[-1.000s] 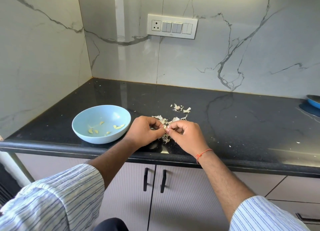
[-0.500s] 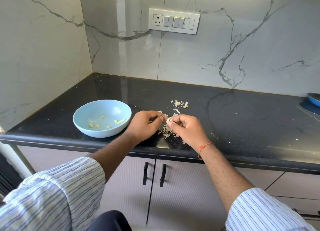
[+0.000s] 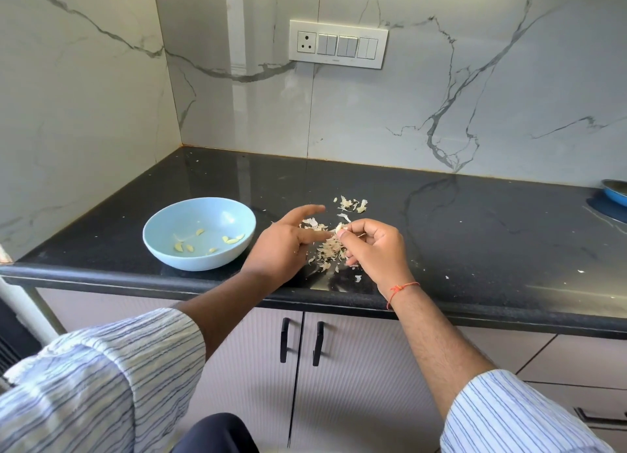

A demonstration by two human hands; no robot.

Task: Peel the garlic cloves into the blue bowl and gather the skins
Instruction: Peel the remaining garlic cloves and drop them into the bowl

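A light blue bowl (image 3: 159, 238) stands on the black counter (image 3: 475, 235) at the left and holds several peeled garlic cloves (image 3: 232, 240). My right hand (image 3: 376, 245) pinches a pale garlic clove (image 3: 338, 228) between thumb and fingertips. My left hand (image 3: 285, 242) lies just left of the clove with its fingers stretched out, one fingertip close to the clove. A heap of papery garlic skins (image 3: 330, 250) lies on the counter between and under the hands. A smaller cluster of skins (image 3: 351, 204) lies a little farther back.
The counter's front edge runs just below my wrists, with cabinet doors and black handles (image 3: 284, 340) beneath. A blue dish (image 3: 615, 191) sits at the far right edge. Marble walls close the back and left; a switch plate (image 3: 337, 43) is on the back wall.
My left hand has let go of the clove and spread its fingers out; the right hand keeps the clove pinched. The view has shifted slightly.
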